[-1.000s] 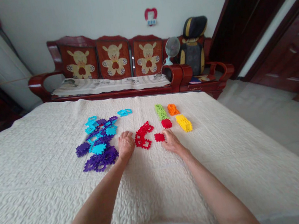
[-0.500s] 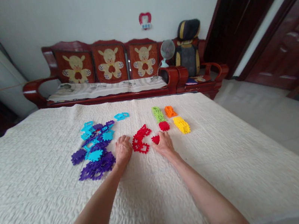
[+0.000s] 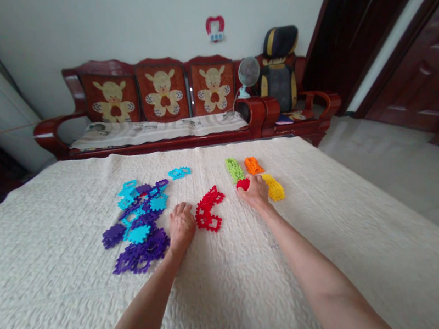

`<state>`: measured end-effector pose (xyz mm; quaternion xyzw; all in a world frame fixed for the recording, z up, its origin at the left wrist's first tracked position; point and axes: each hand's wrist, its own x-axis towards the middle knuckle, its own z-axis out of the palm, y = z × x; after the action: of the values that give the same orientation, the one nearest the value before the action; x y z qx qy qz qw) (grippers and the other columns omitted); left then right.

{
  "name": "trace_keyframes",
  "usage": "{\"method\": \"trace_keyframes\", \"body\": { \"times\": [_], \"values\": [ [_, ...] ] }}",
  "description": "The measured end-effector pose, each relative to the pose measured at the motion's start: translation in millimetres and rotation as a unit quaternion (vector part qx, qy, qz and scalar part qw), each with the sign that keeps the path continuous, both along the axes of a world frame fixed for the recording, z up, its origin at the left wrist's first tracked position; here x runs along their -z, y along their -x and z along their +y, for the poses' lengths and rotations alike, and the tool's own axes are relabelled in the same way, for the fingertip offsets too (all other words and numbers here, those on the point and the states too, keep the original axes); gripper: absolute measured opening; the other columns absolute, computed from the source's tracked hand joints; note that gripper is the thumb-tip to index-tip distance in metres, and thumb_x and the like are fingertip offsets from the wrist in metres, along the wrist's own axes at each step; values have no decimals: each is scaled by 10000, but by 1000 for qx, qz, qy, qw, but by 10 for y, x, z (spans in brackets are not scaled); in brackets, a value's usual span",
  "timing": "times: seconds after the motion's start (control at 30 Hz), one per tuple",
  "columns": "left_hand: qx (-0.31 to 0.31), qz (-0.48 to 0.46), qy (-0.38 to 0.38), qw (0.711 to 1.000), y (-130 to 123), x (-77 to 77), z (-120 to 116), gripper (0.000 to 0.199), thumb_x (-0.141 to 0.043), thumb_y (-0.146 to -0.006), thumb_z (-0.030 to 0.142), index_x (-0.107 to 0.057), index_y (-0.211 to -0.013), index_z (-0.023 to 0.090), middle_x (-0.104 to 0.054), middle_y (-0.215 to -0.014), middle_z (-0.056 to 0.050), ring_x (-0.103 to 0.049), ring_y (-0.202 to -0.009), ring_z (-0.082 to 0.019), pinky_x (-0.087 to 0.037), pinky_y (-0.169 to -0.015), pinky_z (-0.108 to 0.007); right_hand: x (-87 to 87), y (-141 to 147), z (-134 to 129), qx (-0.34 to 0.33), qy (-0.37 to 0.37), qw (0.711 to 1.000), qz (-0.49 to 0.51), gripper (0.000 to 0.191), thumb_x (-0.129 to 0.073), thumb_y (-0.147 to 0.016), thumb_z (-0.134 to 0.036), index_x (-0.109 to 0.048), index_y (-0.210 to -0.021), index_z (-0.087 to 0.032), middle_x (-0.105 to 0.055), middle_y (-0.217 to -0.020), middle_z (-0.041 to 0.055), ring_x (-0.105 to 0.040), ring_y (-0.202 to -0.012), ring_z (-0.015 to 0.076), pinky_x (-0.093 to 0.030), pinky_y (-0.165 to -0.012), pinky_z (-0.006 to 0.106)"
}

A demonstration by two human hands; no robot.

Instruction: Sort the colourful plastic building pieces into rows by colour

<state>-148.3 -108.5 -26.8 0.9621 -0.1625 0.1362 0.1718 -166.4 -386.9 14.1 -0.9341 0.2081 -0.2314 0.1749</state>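
Observation:
My right hand is at the small red stack, with its fingers closed on a red plastic building piece that has notched edges. Part of that red piece is covered by the fingers. My left hand rests on the cloth with its fingers loosely apart and nothing visible in them. Just right of it lies a curved group of red notched pieces. To its left spreads a loose heap of purple pieces and light-blue pieces.
A row of green pieces lies beyond my right hand, beside orange pieces. Yellow pieces are right of that hand. A few light-blue pieces lie farther back. Behind the quilted cloth stands a wooden sofa.
My right hand has moved right and away from me, carrying a red piece from beside the curved red group to the red stack below the green row. My left hand has stayed nearly still.

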Motion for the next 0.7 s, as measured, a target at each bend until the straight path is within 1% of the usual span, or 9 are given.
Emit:
{"method": "trace_keyframes", "body": {
  "times": [0.1, 0.17, 0.23, 0.3, 0.43, 0.53, 0.57, 0.63, 0.7],
  "values": [
    [2, -1, 4, 1000, -10, 11, -2, 350, -398, -907, 149, -664, -1131, 195, -615, -1290, -86, -497, -1254, -233, -391, -1047, -386, 26, 29, -15, -8, 0, 1000, -20, 480, -620, -779, -393, -584, -1205, -176, -575, -1167, 145, -527, -1090, 312, -402, -924, 435],
    [3, -3, 4, 1000, -19, 23, 1, 350, -401, -905, 147, -664, -1131, 195, -614, -1292, -87, -502, -1246, -235, -395, -1042, -384, 55, 83, -14, -25, 4, 997, -78, 491, -610, -780, -382, -570, -1215, -159, -561, -1211, 156, -511, -1130, 313, -398, -955, 447],
    [5, -4, 2, 1000, -22, 27, 3, 356, -407, -897, 139, -661, -1140, 196, -612, -1295, -88, -507, -1236, -239, -398, -1037, -385, 100, 150, 18, -71, 5, 987, -141, 451, -577, -799, -344, -566, -1204, -147, -561, -1223, 161, -505, -1158, 294, -402, -986, 438],
    [6, -4, 4, 1000, -14, 19, 5, 359, -412, -893, 137, -660, -1147, 195, -610, -1299, -91, -508, -1234, -247, -400, -1036, -395, 163, 223, 99, -141, -9, 976, -166, 381, -536, -815, -288, -578, -1168, -150, -592, -1168, 147, -533, -1131, 264, -430, -979, 407],
    [9, -4, 22, 1000, 8, -1, 3, 338, -419, -895, 148, -670, -1116, 191, -626, -1265, -100, -517, -1224, -258, -409, -1034, -423, 300, 368, 400, -258, -70, 957, -112, 306, -535, -790, -225, -616, -1082, -176, -650, -1052, 106, -602, -1027, 226, -491, -904, 359],
    [8, -13, 55, 998, -15, 37, 11, 334, -418, -874, 117, -682, -1068, 187, -651, -1199, -102, -552, -1185, -245, -432, -1020, -412, 362, 476, 649, -322, -85, 939, -83, 304, -590, -779, -244, -627, -1077, -195, -668, -1080, 91, -610, -1054, 221, -478, -949, 367],
    [9, -20, 71, 997, -33, 60, 17, 335, -421, -865, 108, -684, -1055, 187, -659, -1178, -100, -565, -1168, -237, -441, -1015, -403, 375, 510, 717, -337, -81, 935, -77, 319, -613, -775, -259, -626, -1089, -199, -670, -1101, 89, -608, -1070, 221, -468, -970, 373],
    [25, -39, 106, 993, -78, 110, 32, 343, -420, -848, 91, -683, -1045, 188, -671, -1146, -94, -595, -1121, -216, -462, -1002, -381, 396, 569, 824, -343, -62, 935, -63, 382, -662, -759, -295, -618, -1127, -200, -666, -1149, 94, -598, -1102, 234, -445, -1002, 396],
    [71, -61, 138, 986, -115, 144, 45, 352, -409, -849, 86, -678, -1053, 184, -680, -1117, -89, -623, -1063, -194, -482, -987, -356, 414, 612, 893, -332, -37, 941, -48, 463, -700, -739, -334, -603, -1170, -192, -655, -1186, 108, -581, -1130, 257, -426, -1016, 429]
  ]
}}
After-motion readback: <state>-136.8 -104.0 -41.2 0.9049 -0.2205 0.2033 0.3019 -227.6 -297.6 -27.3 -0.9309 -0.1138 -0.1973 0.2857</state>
